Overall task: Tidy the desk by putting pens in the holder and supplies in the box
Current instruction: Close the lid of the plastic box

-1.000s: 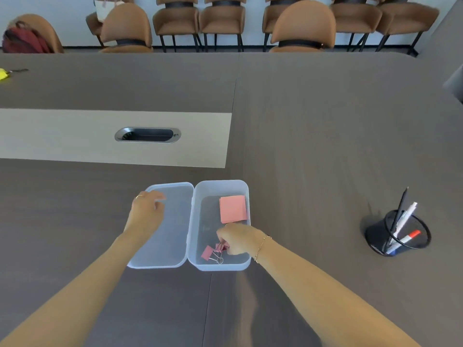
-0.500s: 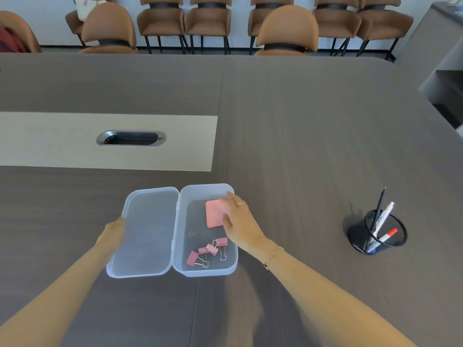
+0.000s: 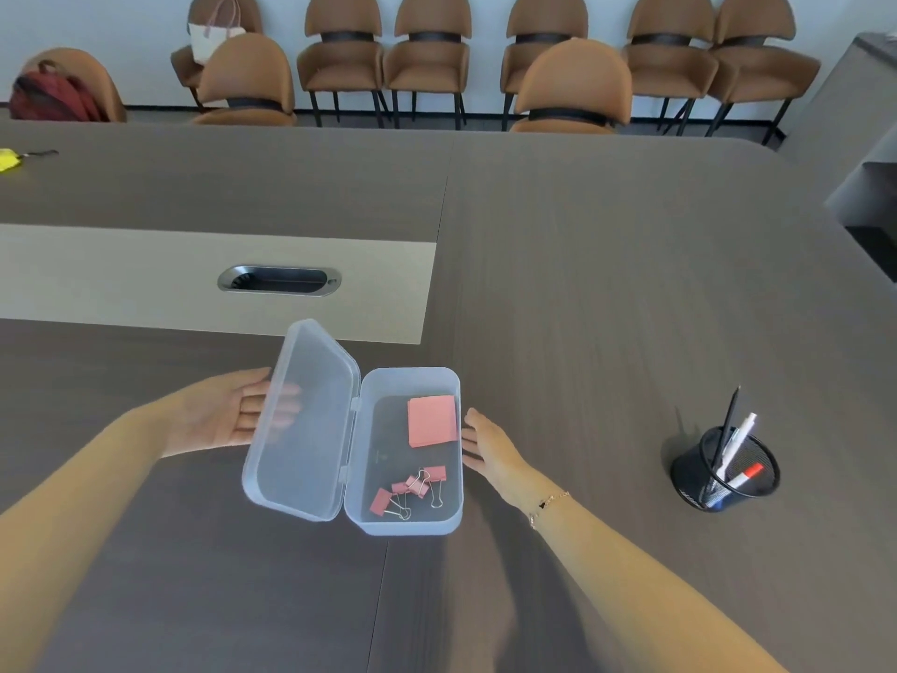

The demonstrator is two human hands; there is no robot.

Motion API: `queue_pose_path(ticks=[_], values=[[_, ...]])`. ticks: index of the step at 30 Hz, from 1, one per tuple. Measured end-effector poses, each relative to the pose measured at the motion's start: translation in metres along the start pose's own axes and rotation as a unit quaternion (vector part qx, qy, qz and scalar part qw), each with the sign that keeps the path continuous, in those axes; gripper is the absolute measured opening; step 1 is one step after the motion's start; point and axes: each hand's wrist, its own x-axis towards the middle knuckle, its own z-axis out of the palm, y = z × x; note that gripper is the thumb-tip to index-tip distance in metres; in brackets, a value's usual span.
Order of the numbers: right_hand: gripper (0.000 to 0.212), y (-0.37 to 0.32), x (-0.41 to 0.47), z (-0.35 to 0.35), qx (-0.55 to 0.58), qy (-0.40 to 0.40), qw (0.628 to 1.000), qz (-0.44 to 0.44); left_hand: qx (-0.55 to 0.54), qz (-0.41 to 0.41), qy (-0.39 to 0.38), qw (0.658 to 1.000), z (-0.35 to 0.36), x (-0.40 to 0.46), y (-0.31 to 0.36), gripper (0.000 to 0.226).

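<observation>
A clear plastic box (image 3: 410,381) stands on the dark desk, holding a pink sticky-note pad (image 3: 432,421) and several pink binder clips (image 3: 407,490). Its hinged lid (image 3: 303,420) is tilted up off the desk. My left hand (image 3: 228,412) is under the lid's left side, palm up, fingers showing through the plastic. My right hand (image 3: 490,449) rests flat against the box's right wall, fingers apart, holding nothing. A black mesh pen holder (image 3: 724,471) at the right holds several pens.
A metal cable grommet (image 3: 279,280) sits in the beige strip behind the box. A yellow object (image 3: 9,158) lies at the far left. Brown chairs (image 3: 570,85) line the far edge, and a grey cabinet (image 3: 869,187) stands at the right.
My right hand left the inside of the box and moved to its right wall. My left hand slid under the lid and lifted it from flat to tilted up.
</observation>
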Motion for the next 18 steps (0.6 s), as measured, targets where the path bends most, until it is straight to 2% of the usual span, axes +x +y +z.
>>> queue_pose_path(ticks=[3,5,8,9,12,16,18], values=[[0.027,0.000,0.003,-0.004,0.022,-0.014,1.000,0.012,0.035,0.043,-0.036,0.998,0.032,0.016,-0.003,0.041],[0.031,-0.001,0.002,-0.007,0.029,-0.026,0.999,0.012,0.059,0.039,-0.034,0.997,0.051,0.026,-0.009,0.047],[0.051,0.003,0.004,-0.012,0.051,-0.031,0.998,0.023,0.106,-0.002,-0.015,0.994,0.069,0.040,-0.022,0.082],[0.057,0.004,0.006,-0.015,0.059,-0.033,0.997,0.023,0.126,-0.008,-0.025,0.992,0.076,0.042,-0.026,0.085],[0.066,0.008,0.012,-0.022,0.079,-0.034,0.996,0.026,0.158,-0.016,-0.049,0.986,0.094,0.045,-0.037,0.076],[0.042,0.015,0.019,-0.022,0.012,-0.055,0.998,0.007,0.168,0.012,-0.012,0.986,0.116,0.048,-0.042,0.051],[0.046,0.020,0.021,-0.020,-0.031,-0.057,0.998,-0.006,0.166,0.027,0.019,0.986,0.124,0.046,-0.042,0.041]])
